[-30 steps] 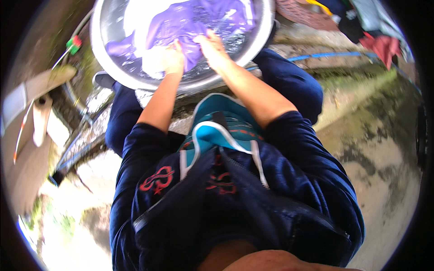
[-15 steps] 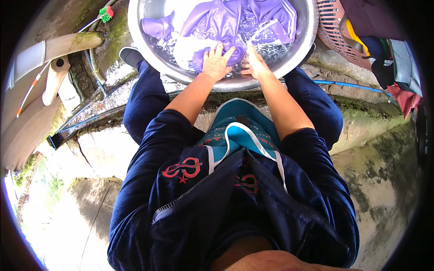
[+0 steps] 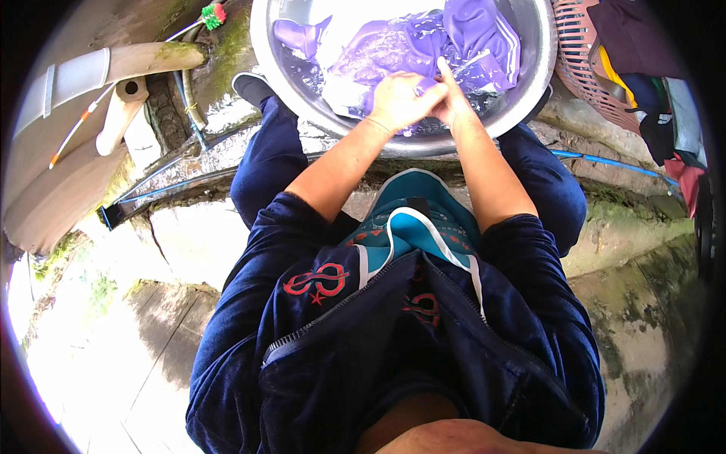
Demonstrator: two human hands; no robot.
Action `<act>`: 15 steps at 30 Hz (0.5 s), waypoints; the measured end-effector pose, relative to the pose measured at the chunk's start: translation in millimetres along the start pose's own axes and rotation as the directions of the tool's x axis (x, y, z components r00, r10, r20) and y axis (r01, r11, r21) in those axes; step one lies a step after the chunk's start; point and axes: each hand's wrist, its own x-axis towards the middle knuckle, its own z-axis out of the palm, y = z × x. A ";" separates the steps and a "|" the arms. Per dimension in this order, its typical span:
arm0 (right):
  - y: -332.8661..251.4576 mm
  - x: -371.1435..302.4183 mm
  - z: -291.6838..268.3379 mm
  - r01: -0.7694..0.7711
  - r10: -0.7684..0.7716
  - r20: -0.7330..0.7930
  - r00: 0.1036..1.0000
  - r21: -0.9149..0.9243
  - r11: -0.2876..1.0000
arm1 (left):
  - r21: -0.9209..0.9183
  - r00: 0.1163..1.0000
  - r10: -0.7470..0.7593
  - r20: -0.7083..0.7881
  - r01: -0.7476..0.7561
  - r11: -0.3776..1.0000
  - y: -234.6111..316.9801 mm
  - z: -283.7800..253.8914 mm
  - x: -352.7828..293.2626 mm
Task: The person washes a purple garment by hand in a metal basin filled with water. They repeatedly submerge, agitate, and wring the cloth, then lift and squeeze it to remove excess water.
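Note:
A wet purple garment (image 3: pixel 389 49) with white stripes lies partly in the sudsy water of a round metal basin (image 3: pixel 546 57). At the basin's near side, both my hands meet over the cloth. My left hand (image 3: pixel 401 102) is closed, its fingers bent round a bunch of the garment, some purple showing beneath. Against it presses my right hand (image 3: pixel 452 102), one finger stretched out straight and the others folded in at the cloth, partly hidden by the left. White fabric (image 3: pixel 336 91) shows in the water on the left.
On the right stands a pink slotted basket (image 3: pixel 578 38), with dark, yellow, grey and red clothes (image 3: pixel 635 34) over it. A blue hose (image 3: pixel 616 160) runs along the mossy ground. To the left are a pale pipe (image 3: pixel 121 113) and a stick with a red-and-green brush head (image 3: pixel 213 15).
My left hand has gone from spread fingers on the cloth to closed, and my hands have come together. The whole view has shifted, putting the basin further right.

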 end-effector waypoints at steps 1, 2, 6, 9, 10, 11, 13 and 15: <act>0.0 -2.0 2.4 0.057 -0.059 0.094 0.994 0.018 0.998 | -0.014 0.990 0.118 -0.082 -0.119 0.993 17.0 -3.5 -2.9; 2.6 -5.4 3.1 0.147 -0.149 0.183 0.972 0.024 0.989 | 0.043 0.986 0.153 -0.073 -0.150 0.988 30.2 -8.2 -5.0; 13.4 -10.0 3.1 0.340 -0.352 0.277 0.894 0.094 0.936 | 0.035 0.885 0.377 -0.271 -0.383 0.923 61.7 -5.8 -11.5; 13.3 -8.2 15.3 0.224 -0.290 0.127 0.948 0.378 0.898 | 0.198 0.796 0.458 -0.395 -0.413 0.889 42.2 -2.4 0.5; 9.3 -8.8 21.7 0.081 -0.172 0.125 0.977 0.526 0.846 | 0.195 0.863 0.326 -0.386 -0.269 0.943 27.8 -4.0 7.5; 7.6 -8.6 33.7 0.287 -0.247 -0.175 0.953 0.269 0.919 | 0.185 0.911 0.179 -0.371 -0.116 0.976 10.4 -7.5 15.9; 2.2 -17.9 52.4 0.351 -0.310 -0.200 0.929 0.221 0.910 | 0.325 0.928 -0.201 -0.314 0.304 0.895 -25.8 -20.8 31.4; -4.5 -27.9 67.7 0.415 -0.391 -0.214 0.895 0.079 0.907 | 0.309 0.890 -0.329 -0.317 0.424 0.851 -44.6 -24.9 34.9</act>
